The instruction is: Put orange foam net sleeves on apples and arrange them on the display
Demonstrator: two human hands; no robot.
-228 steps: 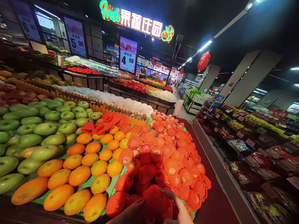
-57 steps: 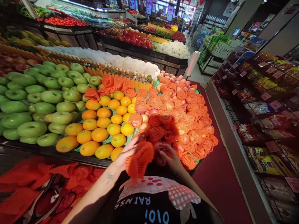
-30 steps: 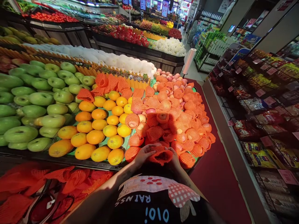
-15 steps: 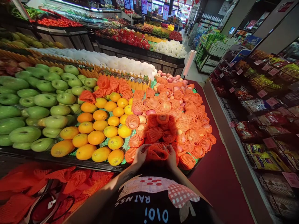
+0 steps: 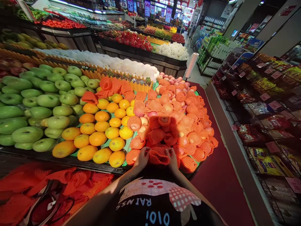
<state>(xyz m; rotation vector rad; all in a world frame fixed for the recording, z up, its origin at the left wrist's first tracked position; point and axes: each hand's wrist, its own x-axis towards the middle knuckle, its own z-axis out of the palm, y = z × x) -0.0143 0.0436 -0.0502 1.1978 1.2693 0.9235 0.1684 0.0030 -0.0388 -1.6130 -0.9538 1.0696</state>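
Both my hands grip one orange foam net sleeve wrapped round a fruit at the front edge of the display. My left hand pinches its left side, fingers closed. My right hand pinches its right side, fingers closed too. Just beyond lies a pile of net-wrapped apples. Bare oranges sit to the left of the hands.
Green apples fill the left of the stand. Loose orange nets lie in a bin at the lower left. A red floor aisle runs on the right beside shelves of packaged goods. More produce stands are behind.
Earlier my left hand held a loose net up while my right held a fruit. Since then both hands have come together on the net-covered fruit and set it low at the pile's front.
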